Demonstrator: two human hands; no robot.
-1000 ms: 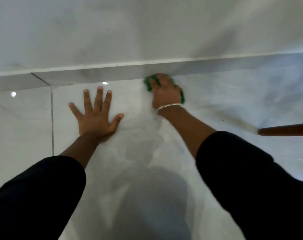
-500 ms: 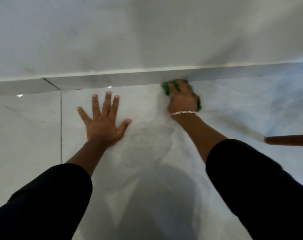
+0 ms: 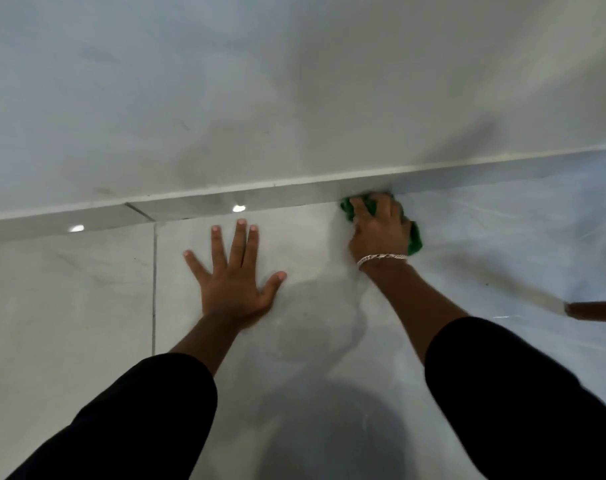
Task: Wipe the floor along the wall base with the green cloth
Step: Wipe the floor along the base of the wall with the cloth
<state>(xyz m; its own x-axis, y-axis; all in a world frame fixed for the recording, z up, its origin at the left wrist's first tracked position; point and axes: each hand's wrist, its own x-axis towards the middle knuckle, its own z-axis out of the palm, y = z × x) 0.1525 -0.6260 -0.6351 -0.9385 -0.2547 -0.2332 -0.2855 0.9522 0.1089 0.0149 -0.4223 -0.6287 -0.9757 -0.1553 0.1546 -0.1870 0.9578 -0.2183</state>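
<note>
the right hand [image 3: 379, 230] presses down on the green cloth [image 3: 414, 239], with its fingers bent over the bunched fabric and gripping it, so only small parts of the cloth show at the left of the fingers and at the right side of the hand. the cloth lies on the floor [image 3: 329, 341] right at the wall base [image 3: 294, 194], touching the bottom edge of the low grey skirting strip that runs across the view from the left, lower, to the right, higher. above this strip the pale wall [image 3: 294, 81] fills the upper half of the view. a thin light bracelet [image 3: 381, 258] sits around the right wrist. the left hand [image 3: 234, 287] is flat on the floor with all fingers spread and straight, holding nothing, and its fingertips point toward the wall base but do not reach it. it is well apart from the cloth, to the left of it. both arms wear black sleeves [image 3: 519, 393] that end at the forearm. a dark grout line [image 3: 154, 289] runs from the skirting toward the camera, at the left of the left hand. the floor tiles are glossy and light grey, and two small bright light spots reflect near the skirting. at the right edge a brown wooden stick [image 3: 595, 310] comes into view, low over the floor; i cannot tell if it touches it. a dark round shadow lies on the floor between the two arms.
</note>
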